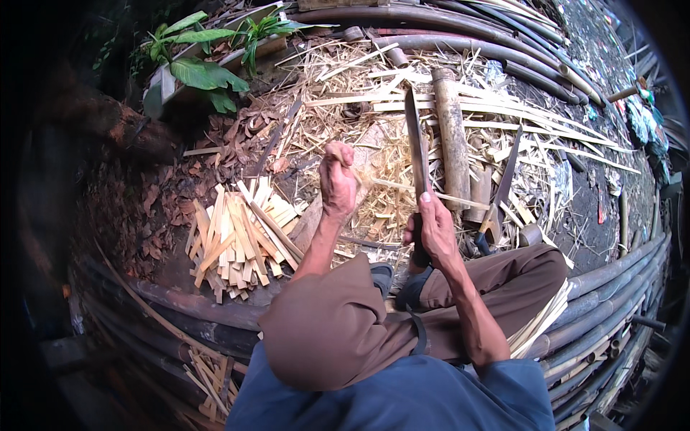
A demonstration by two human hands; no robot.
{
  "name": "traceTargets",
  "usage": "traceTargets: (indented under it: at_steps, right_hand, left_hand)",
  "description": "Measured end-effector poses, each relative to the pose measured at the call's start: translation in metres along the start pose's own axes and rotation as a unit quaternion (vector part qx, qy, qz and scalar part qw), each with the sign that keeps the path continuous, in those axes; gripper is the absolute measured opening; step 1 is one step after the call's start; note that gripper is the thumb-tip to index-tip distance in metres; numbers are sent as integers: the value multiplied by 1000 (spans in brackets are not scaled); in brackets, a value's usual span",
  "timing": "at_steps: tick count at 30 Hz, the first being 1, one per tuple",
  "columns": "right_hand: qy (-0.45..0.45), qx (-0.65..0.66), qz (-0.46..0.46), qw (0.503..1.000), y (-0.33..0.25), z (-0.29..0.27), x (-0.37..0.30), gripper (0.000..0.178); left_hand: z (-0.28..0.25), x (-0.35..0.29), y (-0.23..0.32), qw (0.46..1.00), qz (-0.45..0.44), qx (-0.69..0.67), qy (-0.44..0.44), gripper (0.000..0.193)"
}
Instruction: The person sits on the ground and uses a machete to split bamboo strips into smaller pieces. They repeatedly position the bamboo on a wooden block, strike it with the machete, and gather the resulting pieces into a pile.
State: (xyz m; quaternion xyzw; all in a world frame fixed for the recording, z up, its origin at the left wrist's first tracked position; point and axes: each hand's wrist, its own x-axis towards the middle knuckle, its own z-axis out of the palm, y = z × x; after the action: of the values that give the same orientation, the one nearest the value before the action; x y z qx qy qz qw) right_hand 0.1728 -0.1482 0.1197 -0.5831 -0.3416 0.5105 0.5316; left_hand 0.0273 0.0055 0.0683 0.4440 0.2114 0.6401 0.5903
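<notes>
My right hand [437, 233] is wrapped round the dark handle of a long machete [416, 147], its blade upright and pointing away from me. To the left, my closed left hand [338, 183] grips a thin pale bamboo strip [392, 184]. That strip runs rightward across the blade, and its near end is blurred by the fingers. Beneath the hands lies a heap of fine shavings [381, 205]. A wooden board [310, 219] slants under my left wrist. Beside my left forearm is a pile of short split bamboo pieces [241, 237].
A second large knife [509, 172] leans right of a thick bamboo section [451, 136]. Long pale strips [517, 111] lie across the ground beyond. Bamboo poles [474, 47] line the far side, with more poles [611, 287] at right. A leafy plant [198, 68] stands far left.
</notes>
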Motion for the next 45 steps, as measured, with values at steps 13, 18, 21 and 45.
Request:
traceTargets:
  at_steps: [13, 18, 21, 45]
  right_hand:
    - [-100, 41, 128, 986, -70, 33, -21, 43]
    - [-86, 56, 155, 983, -71, 37, -24, 44]
    - [-82, 59, 157, 982, -71, 35, -25, 44]
    - [-53, -200, -9, 978, -74, 49, -31, 48]
  left_hand:
    - [22, -50, -10, 990, -82, 97, -57, 45]
    - [20, -53, -13, 992, -97, 66, -37, 46]
    - [25, -52, -13, 991, -75, 95, -52, 46]
    - [23, -53, 0, 988, -79, 128, -35, 42]
